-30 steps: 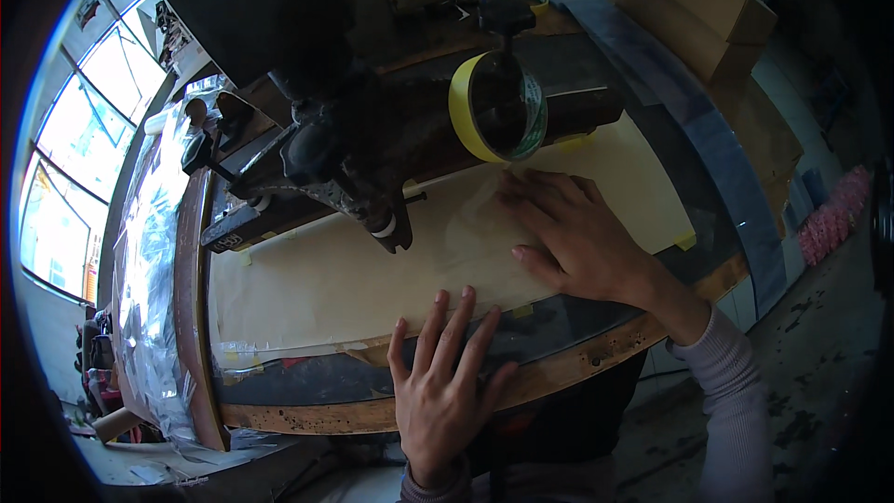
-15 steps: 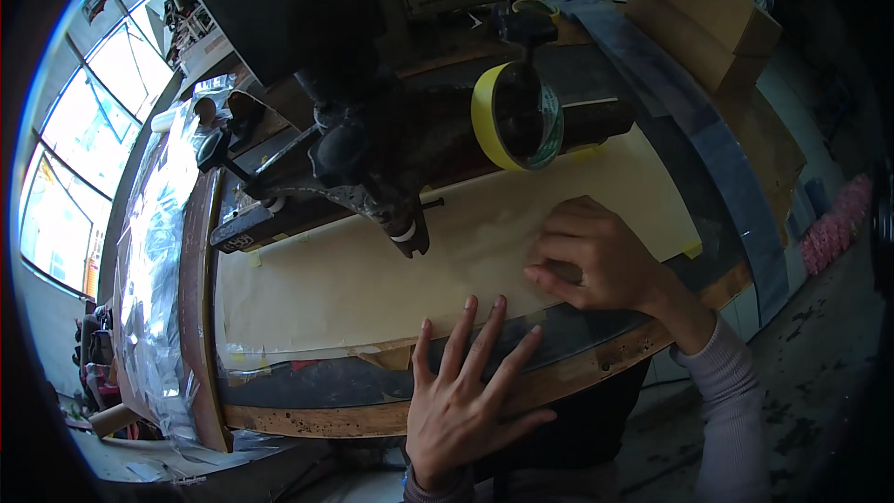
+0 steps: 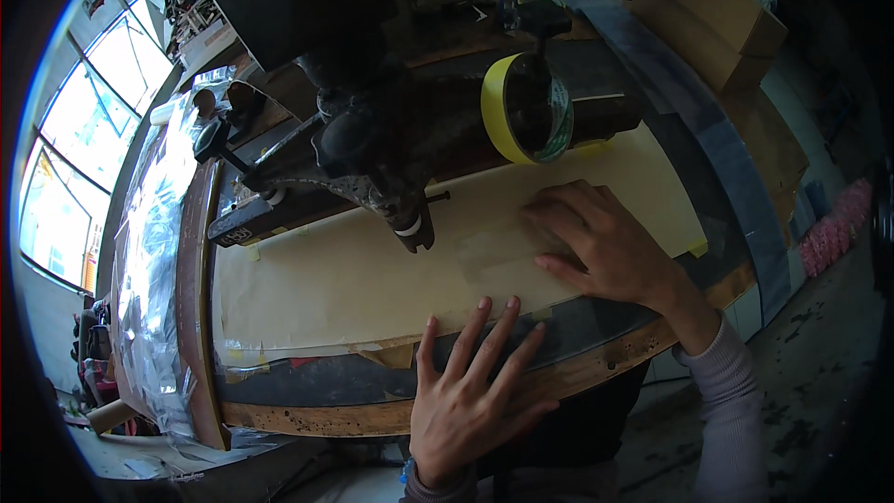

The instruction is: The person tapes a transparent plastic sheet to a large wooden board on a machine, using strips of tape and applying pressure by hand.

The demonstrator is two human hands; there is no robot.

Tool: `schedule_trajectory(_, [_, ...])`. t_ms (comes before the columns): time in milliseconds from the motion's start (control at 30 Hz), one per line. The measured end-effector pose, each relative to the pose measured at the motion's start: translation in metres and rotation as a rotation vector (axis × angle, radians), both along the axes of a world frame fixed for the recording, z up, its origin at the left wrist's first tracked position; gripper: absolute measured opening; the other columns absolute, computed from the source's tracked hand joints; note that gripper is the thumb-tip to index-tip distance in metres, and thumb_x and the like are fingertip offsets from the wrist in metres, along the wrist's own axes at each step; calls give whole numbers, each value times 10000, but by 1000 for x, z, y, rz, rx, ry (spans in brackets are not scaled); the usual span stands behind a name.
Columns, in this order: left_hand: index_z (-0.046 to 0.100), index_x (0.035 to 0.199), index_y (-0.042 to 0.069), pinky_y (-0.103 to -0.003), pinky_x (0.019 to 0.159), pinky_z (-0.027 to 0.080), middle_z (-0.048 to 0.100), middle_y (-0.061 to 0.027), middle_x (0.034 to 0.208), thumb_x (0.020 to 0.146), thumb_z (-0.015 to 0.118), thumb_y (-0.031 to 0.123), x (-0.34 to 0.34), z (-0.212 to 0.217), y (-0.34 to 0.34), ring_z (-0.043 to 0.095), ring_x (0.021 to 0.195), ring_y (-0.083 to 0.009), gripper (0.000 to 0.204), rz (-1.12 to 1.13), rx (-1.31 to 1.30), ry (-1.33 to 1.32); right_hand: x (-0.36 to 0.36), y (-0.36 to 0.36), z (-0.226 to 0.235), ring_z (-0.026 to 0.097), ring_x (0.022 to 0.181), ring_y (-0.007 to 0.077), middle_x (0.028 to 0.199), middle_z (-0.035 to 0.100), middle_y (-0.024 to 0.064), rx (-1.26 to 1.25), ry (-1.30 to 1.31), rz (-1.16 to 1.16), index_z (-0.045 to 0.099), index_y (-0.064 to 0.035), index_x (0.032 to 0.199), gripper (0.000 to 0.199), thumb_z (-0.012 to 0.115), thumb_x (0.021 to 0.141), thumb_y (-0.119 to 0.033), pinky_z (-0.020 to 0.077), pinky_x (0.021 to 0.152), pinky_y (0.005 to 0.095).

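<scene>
My left hand [image 3: 475,387] lies at the near edge of the table with its fingers spread. Its fingertips rest by the lower edge of a long cream paper sheet [image 3: 326,289]. Over the right part of that sheet is my right hand [image 3: 605,247], its fingers curled and the thumb a little apart. A faint see-through patch [image 3: 494,256], perhaps thin film, shows just left of these fingers; what they pinch, if anything, is hidden. A dark metal machine arm with a forked tip [image 3: 416,237] hangs above the paper, left of my right hand.
A yellow tape roll [image 3: 503,116] hangs from a black knob above a dark bar [image 3: 596,121] along the paper's far edge. Crinkled clear plastic [image 3: 154,270] covers the left side. Cardboard [image 3: 708,14] stands at the far right. A wooden strip [image 3: 317,420] borders the table.
My right hand has shifted slightly away from me, its fingers less tightly bunched. The see-through patch beside it now shows more clearly. My left hand stays nearly in place, spread.
</scene>
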State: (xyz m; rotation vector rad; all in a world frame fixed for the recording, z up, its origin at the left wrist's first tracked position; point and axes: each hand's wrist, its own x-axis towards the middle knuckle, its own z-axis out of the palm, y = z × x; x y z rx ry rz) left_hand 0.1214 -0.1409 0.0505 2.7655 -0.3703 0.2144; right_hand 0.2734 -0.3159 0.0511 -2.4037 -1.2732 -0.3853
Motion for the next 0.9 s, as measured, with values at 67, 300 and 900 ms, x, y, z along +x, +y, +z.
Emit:
schedule_trajectory(67, [567, 1273, 235, -542, 1100, 192, 479, -39, 1397, 687, 651, 627, 0, 0, 0, 421, 1314, -245, 711, 1, 0, 2, 1, 1, -1, 503, 1077, 279, 1137, 515, 123, 10, 49, -12, 573, -28, 1159, 428, 678, 803, -242, 418, 934, 408])
schedule_trajectory(300, [565, 1276, 235, -541, 1101, 191, 478, -32, 1400, 682, 652, 630, 1, -1, 0, 423, 1312, -244, 719, 4, -5, 2, -2, 4, -2, 501, 994, 273, 1074, 484, 116, 75, 180, 6, 604, -50, 1080, 338, 700, 772, -152, 442, 878, 387])
schedule_trajectory(900, [576, 1259, 170, -439, 1008, 377, 432, -94, 1403, 726, 704, 500, 0, -5, -6, 506, 1164, -271, 639, 155, -60, -104, -12, 2, -2, 571, 955, 194, 981, 583, 30, 10, 0, 271, 681, -76, 997, 314, 724, 694, -144, 462, 850, 334])
